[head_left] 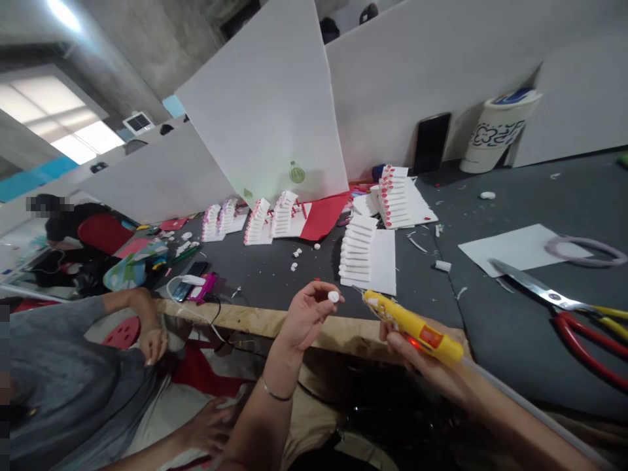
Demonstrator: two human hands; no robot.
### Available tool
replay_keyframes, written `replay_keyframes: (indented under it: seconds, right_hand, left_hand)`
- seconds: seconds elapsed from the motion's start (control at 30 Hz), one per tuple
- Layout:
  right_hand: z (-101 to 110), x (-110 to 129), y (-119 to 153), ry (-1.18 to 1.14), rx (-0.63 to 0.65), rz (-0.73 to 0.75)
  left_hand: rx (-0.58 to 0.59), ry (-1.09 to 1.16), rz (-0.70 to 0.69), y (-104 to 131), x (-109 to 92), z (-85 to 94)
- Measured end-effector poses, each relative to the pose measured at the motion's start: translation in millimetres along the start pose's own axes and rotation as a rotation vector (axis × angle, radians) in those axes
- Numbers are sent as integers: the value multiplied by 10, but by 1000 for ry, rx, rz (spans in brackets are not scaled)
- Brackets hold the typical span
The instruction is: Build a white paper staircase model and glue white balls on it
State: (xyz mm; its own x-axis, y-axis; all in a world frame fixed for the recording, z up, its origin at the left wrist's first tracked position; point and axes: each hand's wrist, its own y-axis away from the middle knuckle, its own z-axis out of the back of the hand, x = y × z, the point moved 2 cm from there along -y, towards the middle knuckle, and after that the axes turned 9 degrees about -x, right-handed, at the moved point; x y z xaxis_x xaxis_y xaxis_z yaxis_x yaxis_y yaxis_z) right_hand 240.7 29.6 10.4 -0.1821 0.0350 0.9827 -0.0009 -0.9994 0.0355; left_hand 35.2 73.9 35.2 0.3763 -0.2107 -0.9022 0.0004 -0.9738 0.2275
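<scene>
My left hand (310, 311) pinches a small white roll (333, 296), round end showing, just in front of the table edge. To its right, my right hand (400, 337) is wrapped around a yellow glue gun (417, 327) with a small red light on its body. The gun's metal nozzle points left toward the white roll, a short gap apart. Beyond both hands lies a white card (383, 261) with a stacked row of white rolls (356, 252) along its left side.
Scissors (554, 297) with red and yellow handles lie open at right by a white paper sheet (520, 248). Similar rows of rolls (394, 196) stand farther back. A phone (432, 142) and a white cup (498, 134) lean near the partition. A co-worker (73, 379) sits at left.
</scene>
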Motion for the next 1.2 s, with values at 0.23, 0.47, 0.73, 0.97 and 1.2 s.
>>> replay_keyframes:
  seconds: [0.23, 0.47, 0.73, 0.97, 1.2]
  right_hand:
    - [-94, 135, 86, 37, 44, 97]
    - [-134, 58, 63, 51, 88, 130]
    - [-143, 51, 37, 94, 58, 155]
    - [-144, 37, 26, 114, 43, 120]
    - [-153, 49, 54, 103, 47, 101]
  left_hand:
    - [-4, 25, -12, 56, -20, -53]
    - [2, 53, 39, 42, 49, -87]
    - [-18, 100, 106, -2, 120, -64]
    - [-12, 124, 124, 26, 93, -65]
    - [1, 125, 148, 21, 119, -67]
